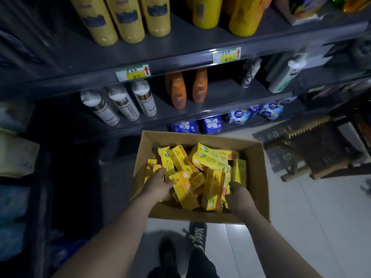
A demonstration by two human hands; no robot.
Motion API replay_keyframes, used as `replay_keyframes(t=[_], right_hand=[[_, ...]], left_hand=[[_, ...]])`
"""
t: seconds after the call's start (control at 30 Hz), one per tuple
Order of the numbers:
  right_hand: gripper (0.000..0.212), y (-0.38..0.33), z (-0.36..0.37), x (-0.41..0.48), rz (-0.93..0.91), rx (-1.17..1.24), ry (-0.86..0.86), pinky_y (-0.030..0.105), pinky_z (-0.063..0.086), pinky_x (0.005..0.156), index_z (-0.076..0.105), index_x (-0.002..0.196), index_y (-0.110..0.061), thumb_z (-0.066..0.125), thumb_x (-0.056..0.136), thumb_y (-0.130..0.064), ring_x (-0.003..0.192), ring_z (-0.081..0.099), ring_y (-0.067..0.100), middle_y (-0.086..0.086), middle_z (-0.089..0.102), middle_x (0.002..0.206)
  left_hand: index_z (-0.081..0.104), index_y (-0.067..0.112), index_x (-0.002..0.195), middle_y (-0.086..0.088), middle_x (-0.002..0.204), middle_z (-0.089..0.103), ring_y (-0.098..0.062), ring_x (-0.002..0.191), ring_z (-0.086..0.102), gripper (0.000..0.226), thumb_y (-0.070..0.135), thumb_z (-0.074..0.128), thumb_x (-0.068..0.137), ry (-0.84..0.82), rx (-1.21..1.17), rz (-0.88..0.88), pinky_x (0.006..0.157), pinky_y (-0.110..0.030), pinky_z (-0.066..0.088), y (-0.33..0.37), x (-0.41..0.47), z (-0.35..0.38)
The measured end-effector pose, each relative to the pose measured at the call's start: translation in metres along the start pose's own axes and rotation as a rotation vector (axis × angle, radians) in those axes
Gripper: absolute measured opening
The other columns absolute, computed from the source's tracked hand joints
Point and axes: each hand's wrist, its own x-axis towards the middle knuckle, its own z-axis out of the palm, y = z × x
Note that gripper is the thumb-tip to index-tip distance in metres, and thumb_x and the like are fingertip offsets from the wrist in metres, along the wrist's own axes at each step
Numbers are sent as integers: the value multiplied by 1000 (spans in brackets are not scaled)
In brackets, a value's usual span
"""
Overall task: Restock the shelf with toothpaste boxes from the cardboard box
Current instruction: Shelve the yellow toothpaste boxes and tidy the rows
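Note:
An open cardboard box (255, 169) sits on the floor below the grey shelf (180, 55). Several yellow toothpaste boxes (208, 157) lie jumbled inside it. My left hand (158, 185) reaches into the left side of the box, its fingers curled round a yellow toothpaste box (185, 189). My right hand (239, 197) is in the near right corner, its fingers curled against another upright yellow box (213, 189). How firmly each hand grips is hard to see in the dim light.
Yellow bottles (124, 19) stand on the upper shelf; white cans (122, 101) and orange bottles (177, 91) stand below, blue packets (210, 124) on the bottom shelf. A wooden stool (313, 153) stands at right. My shoes (197, 235) are behind the box.

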Motion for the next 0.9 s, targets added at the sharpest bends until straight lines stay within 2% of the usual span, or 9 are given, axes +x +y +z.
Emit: replay_keyframes(t=[0.07,0.13,0.2,0.27,0.33,0.43,0.67,0.8,0.9], right_hand=[[52,6,7,21,29,9,-6,24,51,74,35,146,-8,46,95,-2,123,53,30,14,48,142],[51,11,13,39,36,24,-22,11,42,53,33,147,-8,48,98,-8,115,58,26,14,49,141],[49,15,19,54,44,44,-26,11,34,44,35,145,-7,50,99,-16,96,59,21,14,54,135],[40,17,24,66,54,30,-22,15,34,42,46,136,-7,49,99,-21,78,56,16,13,63,118],[21,19,30,74,64,9,-28,20,35,43,60,109,-9,48,99,-23,65,56,13,8,65,93],[20,22,35,81,79,-21,-51,22,36,45,59,81,-13,50,97,-21,59,56,14,2,60,71],[21,23,35,83,79,-6,-60,25,46,48,61,80,-13,50,97,-18,60,59,15,2,61,69],[20,17,32,78,57,24,-58,26,44,49,60,94,-7,45,99,-20,65,57,16,2,58,74],[31,5,24,66,-11,81,-4,27,39,47,53,94,-6,37,103,-30,59,51,16,5,56,74]], left_hand=[[36,24,145,-7,146,41,-28,126,47,59,28,62,92,-6,0,-35,98,-36,45,0,22,13],[33,26,146,-8,147,38,-27,124,48,63,30,64,90,-9,14,-58,92,-35,47,0,39,29],[29,30,147,-10,148,32,-26,122,49,69,33,66,88,-24,53,-102,87,-33,47,0,51,46],[22,32,148,-12,150,22,-30,128,42,77,36,67,87,-57,89,-153,91,-35,43,-1,57,63],[12,34,148,-14,148,19,-33,130,38,88,38,71,83,-78,64,-184,96,-36,40,-2,60,76],[5,34,146,-16,147,16,-32,132,33,105,35,81,73,-54,-24,-215,101,-39,38,-3,65,91],[7,31,145,-20,143,17,-35,117,44,100,16,78,76,44,-62,-294,77,-35,40,5,68,98],[7,27,144,-16,138,31,-33,120,44,102,5,77,73,128,-225,-286,78,-34,38,3,56,86],[5,21,144,-3,117,49,-22,109,50,95,-2,69,78,221,-346,-177,84,-32,39,5,43,67]])
